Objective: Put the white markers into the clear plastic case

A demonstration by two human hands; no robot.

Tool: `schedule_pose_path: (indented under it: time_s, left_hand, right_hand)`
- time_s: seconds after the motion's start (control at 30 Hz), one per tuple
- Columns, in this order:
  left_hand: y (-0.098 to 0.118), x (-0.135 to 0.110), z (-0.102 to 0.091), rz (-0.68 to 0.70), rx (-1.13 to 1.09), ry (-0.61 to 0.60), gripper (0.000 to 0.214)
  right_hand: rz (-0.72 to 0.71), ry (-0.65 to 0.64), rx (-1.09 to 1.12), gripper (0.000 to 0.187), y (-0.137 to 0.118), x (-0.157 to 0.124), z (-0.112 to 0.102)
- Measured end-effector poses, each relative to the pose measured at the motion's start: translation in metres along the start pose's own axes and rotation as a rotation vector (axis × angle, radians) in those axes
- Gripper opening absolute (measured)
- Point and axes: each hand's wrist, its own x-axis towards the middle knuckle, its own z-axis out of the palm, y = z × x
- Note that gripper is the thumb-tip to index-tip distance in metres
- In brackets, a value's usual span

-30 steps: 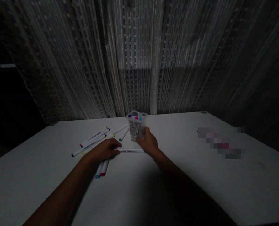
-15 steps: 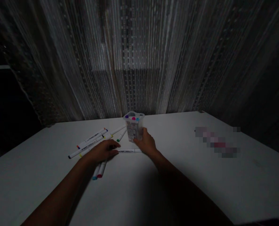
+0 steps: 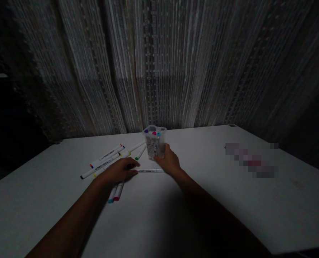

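Note:
A clear plastic marker case stands upright on the table with several markers in it, showing purple, pink and blue ends. My right hand is wrapped round its lower right side. Lying crosswise in front of the case is a white marker. At that marker's left end is my left hand, its thumb and forefinger apart; whether they touch the marker I cannot tell. Partly under this hand, two markers with blue and red ends point toward me. A green-ended marker lies left of the case.
Several white markers with orange, blue, black and yellow ends lie loosely on the left of the white table. A pixelated pinkish patch covers something at the right. Behind the table hangs a striped curtain.
The whole view has shifted slightly. Both hands, the case and the markers keep the same places relative to one another.

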Motion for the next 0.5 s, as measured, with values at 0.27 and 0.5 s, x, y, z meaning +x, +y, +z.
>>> schedule_pose_path:
  time_s: [0.27,0.5]
  left_hand:
    - [-0.001,0.0,0.002,-0.011,0.057,0.01,0.039]
    - [0.009,-0.001,0.002,-0.109,-0.151,0.004,0.035]
  right_hand:
    - [0.004,-0.002,-0.021,0.055,-0.001,0.0,-0.001]
    - [-0.001,-0.048,0.028,0.059,-0.001,0.0,-0.003]
